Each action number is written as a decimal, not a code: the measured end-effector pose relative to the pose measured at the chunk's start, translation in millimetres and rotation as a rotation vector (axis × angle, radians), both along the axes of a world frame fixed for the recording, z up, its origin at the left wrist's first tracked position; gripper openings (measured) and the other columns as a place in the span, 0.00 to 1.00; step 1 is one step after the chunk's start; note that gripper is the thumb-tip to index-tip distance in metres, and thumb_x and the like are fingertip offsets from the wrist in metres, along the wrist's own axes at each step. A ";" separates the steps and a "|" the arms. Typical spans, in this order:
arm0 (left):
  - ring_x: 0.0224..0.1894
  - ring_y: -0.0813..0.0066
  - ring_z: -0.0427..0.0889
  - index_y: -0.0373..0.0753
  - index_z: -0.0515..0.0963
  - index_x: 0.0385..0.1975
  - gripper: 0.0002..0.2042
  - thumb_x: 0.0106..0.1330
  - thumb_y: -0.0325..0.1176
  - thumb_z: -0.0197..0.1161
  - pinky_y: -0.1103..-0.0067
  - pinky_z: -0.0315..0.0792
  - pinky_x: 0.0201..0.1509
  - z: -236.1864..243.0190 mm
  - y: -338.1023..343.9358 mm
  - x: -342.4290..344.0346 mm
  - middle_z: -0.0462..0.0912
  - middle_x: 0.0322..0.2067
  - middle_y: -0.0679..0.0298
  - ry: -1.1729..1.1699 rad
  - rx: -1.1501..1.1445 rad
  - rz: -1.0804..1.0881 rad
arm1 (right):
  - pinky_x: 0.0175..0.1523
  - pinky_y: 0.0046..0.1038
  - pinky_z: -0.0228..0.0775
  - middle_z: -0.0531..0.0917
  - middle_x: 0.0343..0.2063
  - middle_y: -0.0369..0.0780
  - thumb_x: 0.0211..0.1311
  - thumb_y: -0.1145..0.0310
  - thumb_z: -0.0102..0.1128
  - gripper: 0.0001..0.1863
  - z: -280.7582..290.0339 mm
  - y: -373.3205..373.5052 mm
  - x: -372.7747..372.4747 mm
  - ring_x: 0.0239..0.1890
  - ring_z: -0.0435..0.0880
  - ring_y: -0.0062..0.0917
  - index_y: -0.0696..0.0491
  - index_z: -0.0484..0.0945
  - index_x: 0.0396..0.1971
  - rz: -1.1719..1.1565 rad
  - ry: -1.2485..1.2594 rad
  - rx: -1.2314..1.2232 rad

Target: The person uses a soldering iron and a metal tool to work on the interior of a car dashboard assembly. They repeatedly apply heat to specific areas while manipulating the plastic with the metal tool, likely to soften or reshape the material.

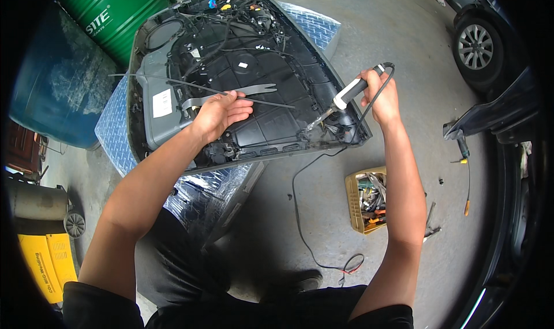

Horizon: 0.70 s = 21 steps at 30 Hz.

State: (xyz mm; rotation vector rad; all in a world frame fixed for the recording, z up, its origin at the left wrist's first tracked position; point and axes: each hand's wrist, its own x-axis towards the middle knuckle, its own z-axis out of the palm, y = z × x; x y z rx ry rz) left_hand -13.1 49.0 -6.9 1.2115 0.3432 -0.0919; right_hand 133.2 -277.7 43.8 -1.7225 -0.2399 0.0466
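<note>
Flanking door panel (271,75): green drums (118,20), tool crate (353,205).

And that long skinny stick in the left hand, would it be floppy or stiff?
The thin rod is probably springy rather than floppy: it sticks out on both sides of the left hand in only a gentle curve. It's likely light, being so slim. It might roll if pushed, though it's too thin here to tell whether it's round.
</note>
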 end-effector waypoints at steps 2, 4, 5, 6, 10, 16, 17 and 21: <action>0.47 0.63 0.81 0.32 0.70 0.48 0.16 0.74 0.41 0.48 0.71 0.76 0.54 -0.6 1.2 0.1 0.80 0.44 0.50 -0.005 -0.007 -0.002 | 0.17 0.21 0.62 0.66 0.13 0.31 0.58 0.62 0.53 0.15 1.7 0.3 -0.8 0.14 0.63 0.13 0.61 0.77 0.27 -0.001 0.001 0.011; 0.47 0.63 0.81 0.32 0.70 0.48 0.17 0.74 0.41 0.48 0.71 0.76 0.54 -1.0 1.5 -0.3 0.80 0.44 0.50 -0.003 -0.008 -0.001 | 0.17 0.21 0.61 0.65 0.13 0.31 0.58 0.62 0.53 0.15 2.7 1.4 -1.8 0.14 0.62 0.14 0.61 0.77 0.27 -0.013 -0.004 0.015; 0.47 0.63 0.81 0.32 0.70 0.48 0.17 0.74 0.41 0.48 0.71 0.76 0.54 -1.2 1.8 -0.6 0.80 0.44 0.50 -0.002 -0.007 0.000 | 0.17 0.21 0.61 0.65 0.13 0.31 0.58 0.62 0.53 0.15 2.8 1.8 -2.1 0.14 0.62 0.14 0.61 0.77 0.27 -0.018 -0.007 0.017; 0.47 0.63 0.81 0.32 0.70 0.48 0.17 0.74 0.41 0.48 0.71 0.76 0.54 -1.0 1.5 -0.2 0.80 0.44 0.50 -0.001 -0.007 -0.001 | 0.16 0.21 0.61 0.65 0.13 0.30 0.58 0.62 0.53 0.15 1.9 1.1 -1.1 0.13 0.62 0.14 0.61 0.77 0.27 -0.014 -0.007 0.012; 0.47 0.63 0.81 0.31 0.70 0.48 0.16 0.74 0.41 0.48 0.71 0.76 0.54 -0.6 0.7 0.6 0.79 0.44 0.50 0.004 -0.005 0.000 | 0.16 0.21 0.61 0.64 0.12 0.30 0.57 0.62 0.52 0.16 -0.1 0.2 1.1 0.13 0.62 0.14 0.62 0.78 0.26 -0.007 -0.009 0.004; 0.47 0.63 0.81 0.31 0.69 0.49 0.16 0.75 0.40 0.47 0.71 0.76 0.54 0.7 0.2 -0.2 0.79 0.45 0.50 0.003 0.001 0.002 | 0.16 0.22 0.61 0.65 0.12 0.31 0.57 0.62 0.53 0.16 0.4 1.0 1.7 0.14 0.62 0.15 0.63 0.78 0.26 -0.009 0.000 -0.012; 0.47 0.63 0.81 0.31 0.69 0.49 0.16 0.75 0.40 0.47 0.71 0.76 0.54 0.7 0.7 -0.6 0.79 0.44 0.50 0.000 0.003 0.000 | 0.16 0.22 0.61 0.65 0.12 0.31 0.57 0.63 0.53 0.16 1.0 1.9 1.4 0.14 0.62 0.15 0.63 0.78 0.26 -0.011 0.001 -0.009; 0.46 0.64 0.82 0.32 0.70 0.49 0.16 0.75 0.40 0.47 0.71 0.76 0.54 2.2 -1.5 -0.3 0.80 0.44 0.50 0.013 0.020 0.009 | 0.16 0.22 0.61 0.66 0.13 0.31 0.56 0.63 0.54 0.15 1.3 0.9 0.0 0.14 0.63 0.15 0.63 0.78 0.26 -0.037 0.004 0.009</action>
